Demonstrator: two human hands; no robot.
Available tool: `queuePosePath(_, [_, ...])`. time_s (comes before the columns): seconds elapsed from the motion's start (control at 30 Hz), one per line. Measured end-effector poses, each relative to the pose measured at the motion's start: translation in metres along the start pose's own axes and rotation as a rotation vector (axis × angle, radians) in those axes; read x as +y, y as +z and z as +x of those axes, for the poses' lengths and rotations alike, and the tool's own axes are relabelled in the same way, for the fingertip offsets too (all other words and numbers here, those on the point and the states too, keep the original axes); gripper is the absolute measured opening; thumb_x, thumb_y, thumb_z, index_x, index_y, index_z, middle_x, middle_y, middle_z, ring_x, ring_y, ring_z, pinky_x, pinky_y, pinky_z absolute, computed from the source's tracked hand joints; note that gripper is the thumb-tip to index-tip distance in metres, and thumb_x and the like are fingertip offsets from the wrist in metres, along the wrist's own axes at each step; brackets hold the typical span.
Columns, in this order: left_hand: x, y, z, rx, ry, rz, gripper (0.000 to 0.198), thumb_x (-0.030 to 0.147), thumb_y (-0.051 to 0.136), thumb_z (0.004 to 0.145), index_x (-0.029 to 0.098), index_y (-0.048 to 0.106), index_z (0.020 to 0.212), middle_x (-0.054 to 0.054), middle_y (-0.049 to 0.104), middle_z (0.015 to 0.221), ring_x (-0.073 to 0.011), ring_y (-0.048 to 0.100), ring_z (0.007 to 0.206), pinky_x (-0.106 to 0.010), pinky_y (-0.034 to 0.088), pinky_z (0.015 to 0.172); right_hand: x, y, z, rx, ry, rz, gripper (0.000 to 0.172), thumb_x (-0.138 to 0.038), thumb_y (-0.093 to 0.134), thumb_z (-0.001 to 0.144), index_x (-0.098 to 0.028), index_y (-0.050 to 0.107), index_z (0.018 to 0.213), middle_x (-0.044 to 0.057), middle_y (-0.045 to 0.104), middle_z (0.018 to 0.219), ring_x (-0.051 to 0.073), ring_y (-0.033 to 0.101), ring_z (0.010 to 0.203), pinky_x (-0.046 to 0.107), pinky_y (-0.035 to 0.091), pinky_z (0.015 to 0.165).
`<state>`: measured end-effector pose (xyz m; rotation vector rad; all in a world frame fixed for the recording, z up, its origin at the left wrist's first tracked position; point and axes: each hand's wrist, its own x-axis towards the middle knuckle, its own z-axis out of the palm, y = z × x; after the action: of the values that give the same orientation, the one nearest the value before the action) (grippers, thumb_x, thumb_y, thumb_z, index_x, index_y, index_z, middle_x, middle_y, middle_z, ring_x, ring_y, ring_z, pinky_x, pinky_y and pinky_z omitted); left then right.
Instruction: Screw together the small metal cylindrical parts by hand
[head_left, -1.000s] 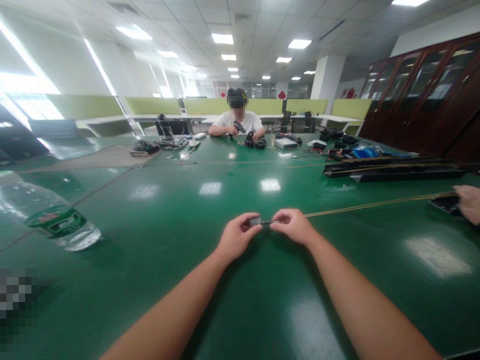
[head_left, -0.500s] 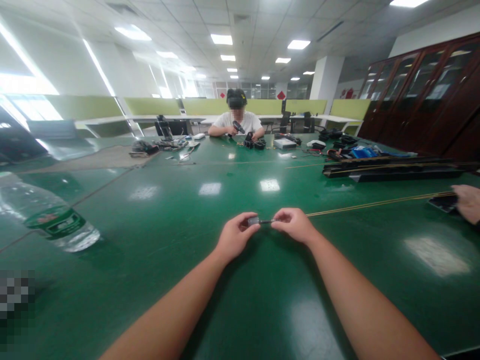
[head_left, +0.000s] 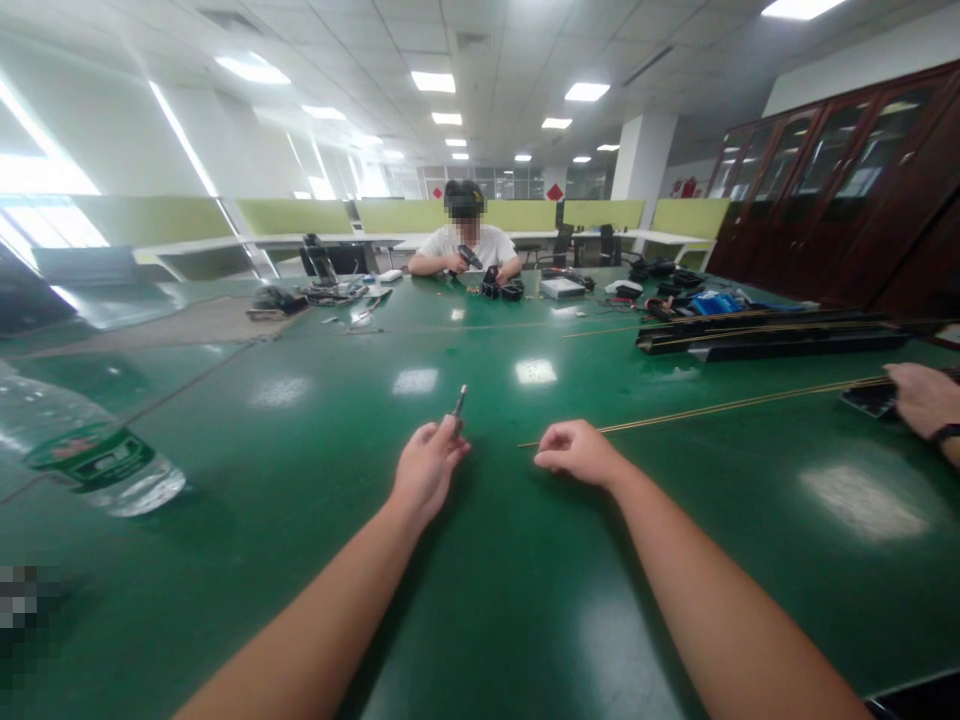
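My left hand [head_left: 431, 465] is closed around a slim tool [head_left: 460, 402] with a dark shaft and a pale tip. The tool points up and away from me; its lower part is hidden in the fingers, so its exact kind does not show. To the right, my right hand [head_left: 576, 455] has its fingers curled and pressed together. What they hold, if anything, is hidden. Thin gold-coloured rods [head_left: 697, 408] run behind this hand, and a thin end sticks out to its left. Whether my fingers touch the rods, I cannot tell.
A large plastic water bottle [head_left: 101, 455] stands at left on the green table [head_left: 315, 590]. Another person's hand [head_left: 921, 400] rests at the rods' far right end. Black channels [head_left: 765, 335] lie behind. Across the table sits a person [head_left: 465, 240] holding a drill-like tool [head_left: 470, 257].
My hands have moved apart. The left hand has drawn the tool away leftward and tipped it upright. The right hand has stayed nearly in place, and the rod end now shows beside it.
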<state>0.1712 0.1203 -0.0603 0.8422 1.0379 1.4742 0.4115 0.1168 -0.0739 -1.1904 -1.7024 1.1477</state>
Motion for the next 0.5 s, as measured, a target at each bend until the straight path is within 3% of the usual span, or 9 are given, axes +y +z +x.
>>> queuePosePath(0.13, [0.021, -0.006, -0.005, -0.004, -0.06, -0.042, 0.018, 0.017, 0.072, 0.073, 0.012, 0.056, 0.078, -0.006, 0.063, 0.087, -0.014, 0.064, 0.076, -0.025, 0.055, 0.07, -0.001, 0.002, 0.0, -0.013, 0.01, -0.018, 0.017, -0.027, 0.075, 0.067, -0.014, 0.066, 0.073, 0.001, 0.067, 0.064, 0.012, 0.059, 0.054, 0.023, 0.046, 0.054])
queuePosePath(0.2, [0.035, -0.011, -0.011, 0.033, -0.046, 0.002, 0.022, 0.016, 0.075, 0.069, 0.012, 0.06, 0.085, -0.006, 0.065, 0.091, -0.0146, 0.065, 0.079, -0.022, 0.053, 0.066, -0.002, 0.002, 0.0, -0.016, 0.013, -0.022, 0.016, -0.027, 0.075, 0.067, -0.015, 0.066, 0.073, 0.001, 0.067, 0.064, 0.012, 0.059, 0.054, 0.023, 0.046, 0.054])
queuePosePath(0.3, [0.057, -0.027, -0.028, 0.072, 0.045, 0.169, 0.044, 0.02, 0.079, 0.065, 0.017, 0.062, 0.106, -0.008, 0.068, 0.105, -0.0166, 0.065, 0.094, -0.019, 0.051, 0.068, -0.005, 0.004, -0.002, -0.015, 0.006, -0.039, 0.016, -0.027, 0.075, 0.067, -0.015, 0.067, 0.074, 0.001, 0.067, 0.064, 0.012, 0.059, 0.054, 0.023, 0.047, 0.055])
queuePosePath(0.4, [0.077, -0.062, -0.059, 0.092, 0.085, 0.396, 0.06, 0.036, 0.081, 0.064, 0.028, 0.059, 0.119, -0.002, 0.07, 0.111, -0.0196, 0.059, 0.114, -0.029, 0.05, 0.095, -0.008, 0.005, -0.003, -0.01, -0.008, -0.077, 0.016, -0.027, 0.074, 0.068, -0.014, 0.068, 0.075, 0.002, 0.068, 0.065, 0.013, 0.059, 0.055, 0.024, 0.047, 0.056])
queuePosePath(0.5, [0.095, -0.119, -0.096, 0.194, 0.03, 0.674, 0.067, 0.057, 0.075, 0.065, 0.044, 0.049, 0.126, 0.012, 0.068, 0.115, -0.0208, 0.05, 0.127, -0.041, 0.037, 0.113, -0.009, 0.007, -0.002, 0.006, -0.027, -0.139, 0.016, -0.028, 0.075, 0.067, -0.015, 0.069, 0.075, 0.003, 0.069, 0.068, 0.014, 0.06, 0.059, 0.025, 0.046, 0.057])
